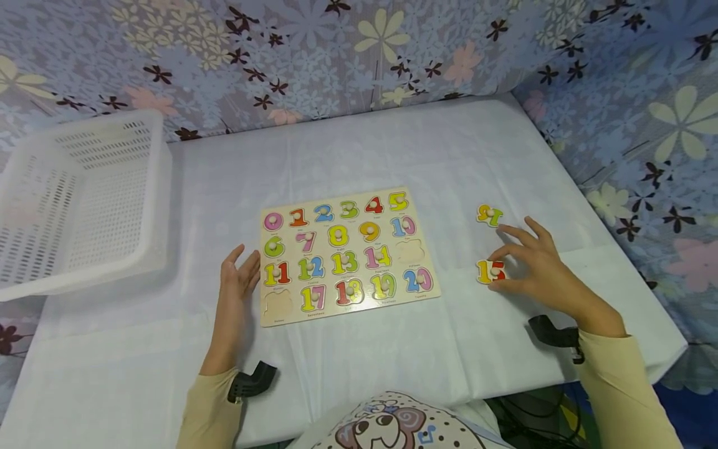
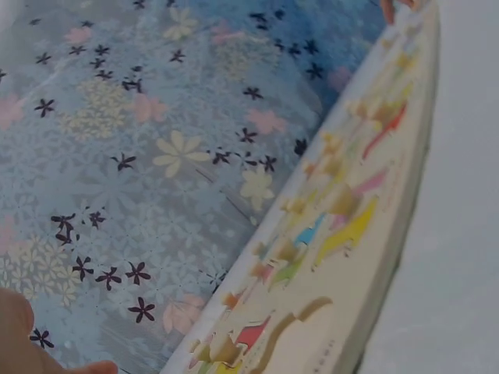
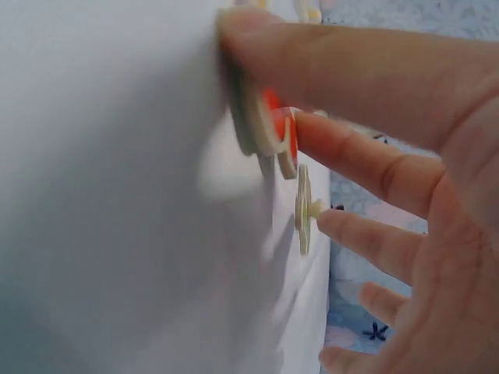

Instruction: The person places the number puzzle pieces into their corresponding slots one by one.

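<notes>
The wooden number puzzle board (image 1: pixel 336 318) lies flat on the table, filled with knobbed number pieces except for two bare recesses, one at the right of the third row and one at bottom left. At the board's left edge, my left hand (image 1: pixel 234 293) stands on its side with loosely straight fingers. To the right of the board, my right hand (image 1: pixel 541 274) pinches the red and yellow number 15 puzzle piece (image 1: pixel 483 272) by its edges between thumb and index finger. Just beyond lies an orange and green number piece (image 1: pixel 485 213), turned around, near the other fingers.
A white plastic basket (image 1: pixel 154 206) stands at the table's left side. White cloth covers the table (image 1: pixel 348 156). Flowered fabric (image 1: pixel 314 56) hangs along the back and right. Dark cables (image 1: pixel 538 411) lie below the front edge at right.
</notes>
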A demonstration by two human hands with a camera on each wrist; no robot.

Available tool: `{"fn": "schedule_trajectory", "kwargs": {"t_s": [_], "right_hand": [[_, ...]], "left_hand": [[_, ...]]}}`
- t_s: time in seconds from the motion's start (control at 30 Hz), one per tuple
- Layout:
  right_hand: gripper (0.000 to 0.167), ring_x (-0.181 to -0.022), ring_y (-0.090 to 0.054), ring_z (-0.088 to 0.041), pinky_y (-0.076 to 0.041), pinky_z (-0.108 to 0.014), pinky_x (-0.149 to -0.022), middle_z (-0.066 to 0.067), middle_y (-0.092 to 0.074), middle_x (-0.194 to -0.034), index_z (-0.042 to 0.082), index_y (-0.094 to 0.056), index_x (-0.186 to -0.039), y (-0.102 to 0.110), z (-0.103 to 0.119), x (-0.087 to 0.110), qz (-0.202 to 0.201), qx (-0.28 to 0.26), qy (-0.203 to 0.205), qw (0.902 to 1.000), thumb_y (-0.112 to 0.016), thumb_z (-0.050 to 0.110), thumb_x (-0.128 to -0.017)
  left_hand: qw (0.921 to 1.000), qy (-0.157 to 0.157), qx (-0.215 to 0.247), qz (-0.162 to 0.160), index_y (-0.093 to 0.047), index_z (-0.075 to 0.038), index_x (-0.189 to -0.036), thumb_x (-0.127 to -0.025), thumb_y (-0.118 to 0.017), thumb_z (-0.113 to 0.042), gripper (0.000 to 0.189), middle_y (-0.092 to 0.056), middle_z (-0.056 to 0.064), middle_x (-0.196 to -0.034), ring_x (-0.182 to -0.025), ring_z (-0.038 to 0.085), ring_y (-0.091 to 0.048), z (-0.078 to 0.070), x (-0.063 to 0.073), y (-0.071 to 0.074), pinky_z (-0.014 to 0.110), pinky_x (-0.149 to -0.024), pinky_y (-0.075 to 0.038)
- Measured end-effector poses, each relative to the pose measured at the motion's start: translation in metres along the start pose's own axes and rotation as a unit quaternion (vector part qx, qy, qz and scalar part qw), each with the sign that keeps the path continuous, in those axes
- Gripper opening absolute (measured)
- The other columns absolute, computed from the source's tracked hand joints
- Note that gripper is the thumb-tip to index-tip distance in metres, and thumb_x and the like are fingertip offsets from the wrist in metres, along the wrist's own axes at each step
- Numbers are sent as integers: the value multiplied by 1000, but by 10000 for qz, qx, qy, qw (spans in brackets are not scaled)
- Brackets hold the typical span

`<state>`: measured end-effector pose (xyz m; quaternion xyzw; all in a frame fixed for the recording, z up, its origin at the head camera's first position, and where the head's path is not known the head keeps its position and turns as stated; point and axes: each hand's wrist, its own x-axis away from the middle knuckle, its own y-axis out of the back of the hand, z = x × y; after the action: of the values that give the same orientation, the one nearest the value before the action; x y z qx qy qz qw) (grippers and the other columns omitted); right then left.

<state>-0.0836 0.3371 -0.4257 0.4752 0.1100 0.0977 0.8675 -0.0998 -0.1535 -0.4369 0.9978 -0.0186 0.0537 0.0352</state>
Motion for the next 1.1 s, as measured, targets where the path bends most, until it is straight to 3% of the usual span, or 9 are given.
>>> {"fn": "schedule_trajectory", "kwargs": {"t_s": [0.13,0.33,0.63,1.1], "right_hand": [[39,-141,-3,-46,-2,-70,-106,-28,-41,-141,10,-70,-95,-6,11,-14,-124,-58,157,9998,-91,20,-64],[38,-142,-7,-44,-7,-67,-108,-23,-42,-142,9,-70,-96,-23,38,-46,-27,-16,357,9994,-90,24,-68],[43,-143,-5,-40,-11,-63,-110,-19,-41,-145,9,-70,-106,-47,60,-83,316,191,526,9979,-87,28,-72],[43,-142,-5,-41,-11,-63,-110,-19,-41,-144,9,-72,-107,-52,67,-93,497,170,655,9965,-88,23,-70]], "left_hand": [[9975,121,702,-50,-13,-13,-154,-104,-20,-50,63,-32,14,-153,-139,23,-32,-2,0,3,27,-112,-25],[9930,237,1156,-53,-10,-14,-154,-103,-21,-52,64,-32,15,-152,-139,23,-32,-2,0,5,28,-111,-26],[9940,314,1042,-135,-10,-16,-154,-103,-22,-54,66,-34,13,-152,-138,21,-34,2,-3,3,27,-110,-29],[9943,271,1016,-158,-10,-15,-154,-102,-22,-55,66,-34,13,-152,-138,21,-34,1,-2,4,27,-110,-28]]}}
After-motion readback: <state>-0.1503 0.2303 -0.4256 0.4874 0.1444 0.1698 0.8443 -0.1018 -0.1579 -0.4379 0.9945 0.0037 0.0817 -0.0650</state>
